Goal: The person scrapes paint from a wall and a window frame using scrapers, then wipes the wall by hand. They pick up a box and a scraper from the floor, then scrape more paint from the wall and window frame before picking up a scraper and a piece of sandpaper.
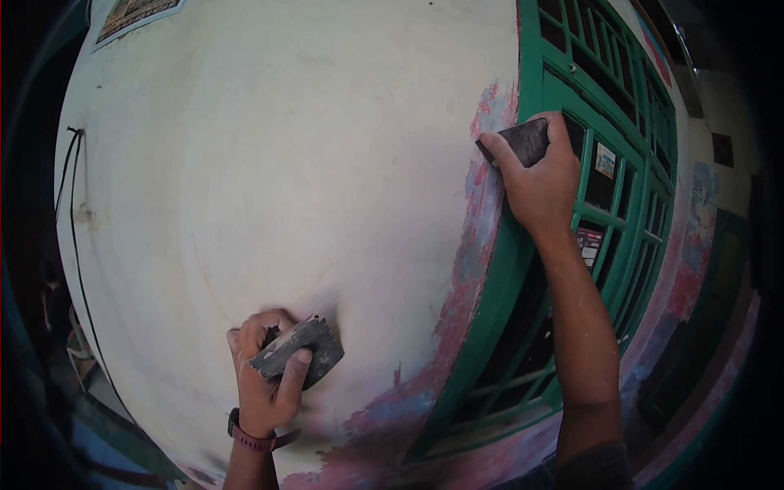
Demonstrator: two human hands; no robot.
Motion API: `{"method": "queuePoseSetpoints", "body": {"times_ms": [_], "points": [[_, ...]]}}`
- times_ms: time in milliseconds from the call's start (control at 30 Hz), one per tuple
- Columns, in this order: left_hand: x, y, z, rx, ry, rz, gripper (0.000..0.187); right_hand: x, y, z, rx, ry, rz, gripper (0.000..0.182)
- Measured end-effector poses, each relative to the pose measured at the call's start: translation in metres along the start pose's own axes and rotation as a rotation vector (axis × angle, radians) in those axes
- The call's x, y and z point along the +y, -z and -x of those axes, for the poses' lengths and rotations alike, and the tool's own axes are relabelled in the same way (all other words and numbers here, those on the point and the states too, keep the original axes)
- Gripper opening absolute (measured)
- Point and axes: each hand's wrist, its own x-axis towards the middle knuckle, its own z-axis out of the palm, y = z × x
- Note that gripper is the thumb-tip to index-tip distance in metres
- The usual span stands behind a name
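My right hand (542, 181) grips a dark, flat putty scraper (524, 143), held against the wall where a strip of patchy red and grey paint runs alongside the green frame (529, 73). Lower on the left, my left hand (269, 371) is closed on another dark putty scraper (314, 351), with pale filler caked along its upper edge and face. Its thumb presses on the near side of the blade, close in front of the cream wall (327, 163). A watch with a maroon strap (255, 441) is around my left wrist.
Green window panels with glass panes (600, 184) and stickers fill the right side. Peeling red and grey paint (392, 408) covers the wall's lower part. A black cord (76, 220) hangs at the left edge; a framed panel (135, 18) is at upper left.
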Motion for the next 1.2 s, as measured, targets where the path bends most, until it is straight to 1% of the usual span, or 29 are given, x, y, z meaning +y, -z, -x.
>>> {"method": "queuePoseSetpoints", "body": {"times_ms": [33, 133, 167, 267, 300, 400, 500, 600, 633, 767, 867, 967, 1067, 1167, 1200], "points": [[0.0, 0.0, 0.0, 0.0, -0.01, -0.003, 0.026, 0.001, -0.001, 0.0, -0.007, -0.047, -0.018, 0.044], [-0.003, 0.001, 0.001, -0.005, -0.027, -0.019, 0.025, 0.002, -0.002, 0.021, -0.006, 0.072, -0.02, 0.046], [-0.006, 0.001, 0.001, -0.011, -0.034, -0.025, 0.025, 0.006, 0.0, 0.021, 0.004, 0.128, 0.032, 0.047], [-0.009, 0.0, 0.001, -0.02, -0.046, -0.023, 0.025, 0.009, 0.004, 0.007, 0.002, 0.029, 0.084, 0.048], [-0.009, 0.0, 0.0, -0.026, -0.055, -0.028, 0.025, 0.012, 0.003, 0.006, -0.005, 0.022, 0.044, 0.047], [-0.01, 0.0, 0.002, -0.025, -0.043, -0.014, 0.026, 0.013, 0.001, 0.023, -0.036, 0.05, 0.002, 0.046], [-0.009, -0.002, 0.002, -0.012, -0.028, -0.002, 0.028, 0.015, 0.005, 0.02, -0.024, 0.104, 0.035, 0.046], [-0.006, -0.003, 0.002, -0.003, -0.018, -0.017, 0.029, 0.013, 0.008, 0.009, -0.014, 0.03, 0.067, 0.046], [-0.005, -0.003, 0.001, 0.005, -0.014, -0.025, 0.029, 0.016, 0.006, 0.014, -0.013, 0.033, 0.03, 0.046], [-0.005, -0.005, 0.002, 0.012, -0.014, -0.002, 0.029, 0.011, 0.01, 0.018, -0.037, 0.154, 0.05, 0.046], [-0.005, -0.004, 0.001, 0.003, -0.013, -0.016, 0.029, 0.005, 0.006, 0.003, -0.026, 0.086, 0.084, 0.045], [-0.006, -0.003, 0.002, 0.008, -0.016, -0.025, 0.03, 0.003, 0.005, 0.02, -0.043, 0.128, 0.039, 0.045], [-0.006, -0.005, 0.002, 0.012, -0.02, -0.014, 0.031, 0.007, 0.004, 0.006, -0.063, 0.131, 0.03, 0.045], [-0.006, -0.004, 0.002, 0.004, 0.003, -0.013, 0.031, 0.005, 0.001, 0.007, -0.016, 0.089, 0.041, 0.046], [-0.006, -0.004, 0.003, 0.006, 0.013, -0.014, 0.031, 0.006, 0.001, 0.01, -0.008, 0.121, 0.038, 0.046]]}}
